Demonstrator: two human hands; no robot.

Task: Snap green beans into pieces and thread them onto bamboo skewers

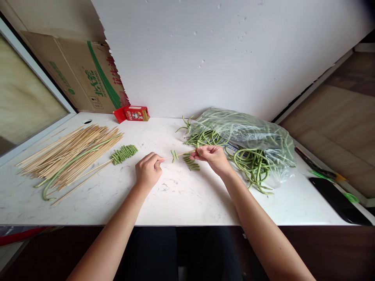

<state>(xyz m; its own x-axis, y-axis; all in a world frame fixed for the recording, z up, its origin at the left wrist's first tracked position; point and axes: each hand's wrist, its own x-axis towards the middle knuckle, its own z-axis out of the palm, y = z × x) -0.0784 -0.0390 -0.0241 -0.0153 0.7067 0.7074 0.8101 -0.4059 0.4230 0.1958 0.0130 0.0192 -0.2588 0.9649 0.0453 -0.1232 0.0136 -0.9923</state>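
Observation:
My left hand (149,168) is closed around one end of a thin bamboo skewer (185,153), held slantwise above the table. Two short pieces of long bean (174,156) are threaded crosswise on it. At the skewer's other end, my right hand (215,158) pinches another small green bean piece (198,146) between thumb and fingers. Below that hand, several cut bean pieces (191,163) lie side by side on the white tabletop. Left of my left hand rests a skewer packed with bean pieces (124,154).
A bundle of bamboo skewers (88,146) lies at left, with a whole long bean (63,171) across it. A clear plastic bag (243,125) of long beans and loose beans (258,166) occupy the right. A red box (137,113) stands behind; a black phone (336,199) lies far right.

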